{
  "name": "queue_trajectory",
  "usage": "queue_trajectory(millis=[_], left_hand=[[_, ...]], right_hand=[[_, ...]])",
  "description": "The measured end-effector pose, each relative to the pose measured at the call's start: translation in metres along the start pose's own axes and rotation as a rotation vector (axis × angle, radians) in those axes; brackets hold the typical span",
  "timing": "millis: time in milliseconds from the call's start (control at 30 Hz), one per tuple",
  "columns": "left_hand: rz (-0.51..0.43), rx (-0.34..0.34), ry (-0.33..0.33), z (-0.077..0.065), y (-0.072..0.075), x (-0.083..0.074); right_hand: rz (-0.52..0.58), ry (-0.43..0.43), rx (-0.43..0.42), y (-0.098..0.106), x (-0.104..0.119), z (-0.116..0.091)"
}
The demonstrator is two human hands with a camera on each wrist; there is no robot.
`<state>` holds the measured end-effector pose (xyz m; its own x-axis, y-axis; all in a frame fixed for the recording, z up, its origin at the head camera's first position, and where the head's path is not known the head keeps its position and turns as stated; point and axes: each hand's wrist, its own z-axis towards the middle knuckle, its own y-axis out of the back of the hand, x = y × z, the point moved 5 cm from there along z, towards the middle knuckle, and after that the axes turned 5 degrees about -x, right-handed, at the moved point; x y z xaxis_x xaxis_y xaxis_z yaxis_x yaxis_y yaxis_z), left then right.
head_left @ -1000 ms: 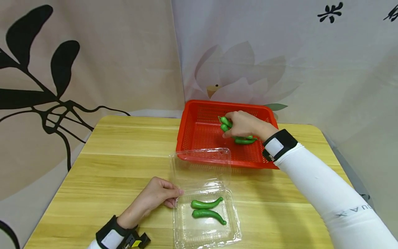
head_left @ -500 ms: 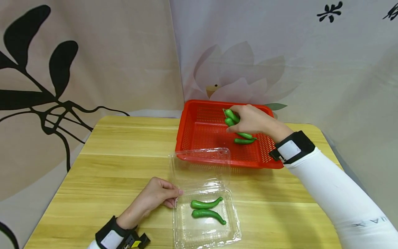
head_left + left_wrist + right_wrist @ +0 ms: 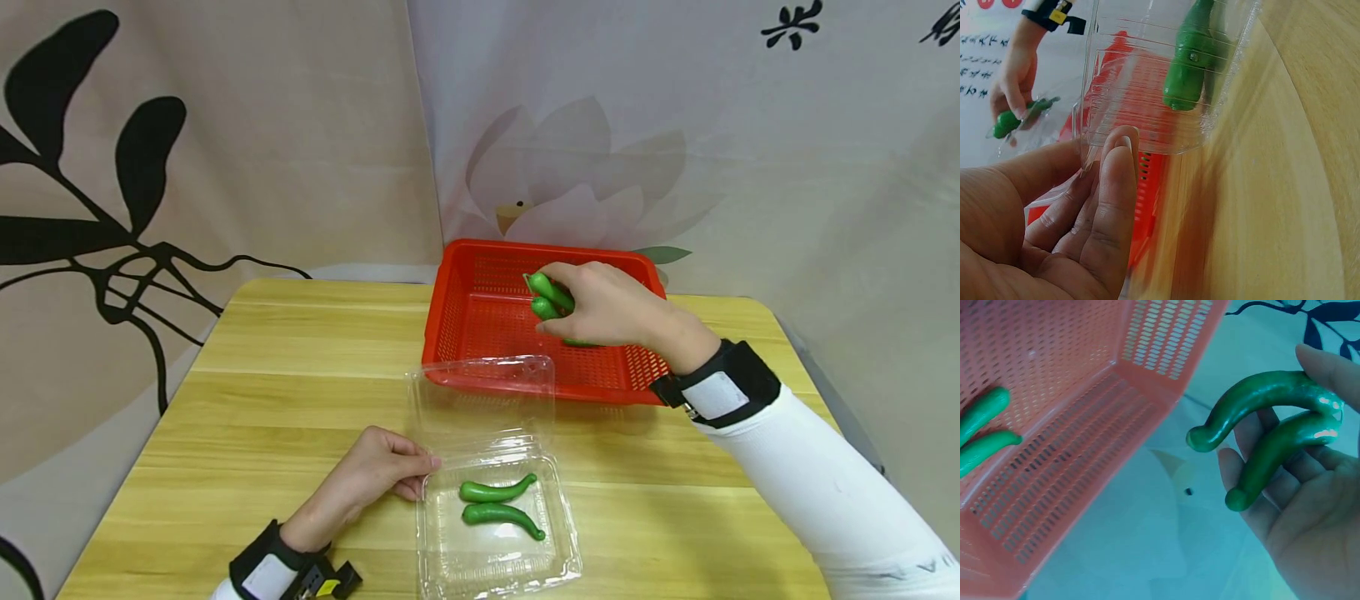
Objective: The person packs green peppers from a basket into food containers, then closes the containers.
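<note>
My right hand (image 3: 611, 304) holds two green chili peppers (image 3: 1254, 394) between thumb and fingers, over the red plastic basket (image 3: 491, 333). In the right wrist view, two other green peppers (image 3: 985, 415) lie in the basket; in the head view my hand mostly covers them. With thumb and fingers, my left hand (image 3: 382, 467) pinches the left edge of a clear plastic clamshell box (image 3: 480, 571), near its hinge. Its lid (image 3: 483, 408) lies folded back, overlapping the basket's front rim. Two green peppers (image 3: 498, 518) lie side by side in the box's base.
Everything stands on a light wooden table (image 3: 300, 358). The basket sits at the table's back edge, in front of a printed curtain (image 3: 315, 142). Its perforated walls rise around the peppers inside.
My right hand, holding the two peppers throughout, first shifted right and up in the head view, then back left and nearer. My left hand and the box have stayed put.
</note>
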<state>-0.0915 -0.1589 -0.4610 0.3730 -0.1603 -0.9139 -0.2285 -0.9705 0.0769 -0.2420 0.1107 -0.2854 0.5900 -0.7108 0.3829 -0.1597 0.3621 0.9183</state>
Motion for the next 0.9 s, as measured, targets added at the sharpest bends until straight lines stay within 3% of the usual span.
queue_trajectory(millis=[400, 900], left_hand=[[0.0, 0.001, 0.003, -0.001, 0.001, -0.002], [0.004, 0.003, 0.003, 0.0, 0.0, 0.001]], right_hand=[[0.023, 0.118, -0.015, 0.002, 0.035, -0.017], [-0.009, 0.285, -0.057, -0.015, 0.073, -0.044]])
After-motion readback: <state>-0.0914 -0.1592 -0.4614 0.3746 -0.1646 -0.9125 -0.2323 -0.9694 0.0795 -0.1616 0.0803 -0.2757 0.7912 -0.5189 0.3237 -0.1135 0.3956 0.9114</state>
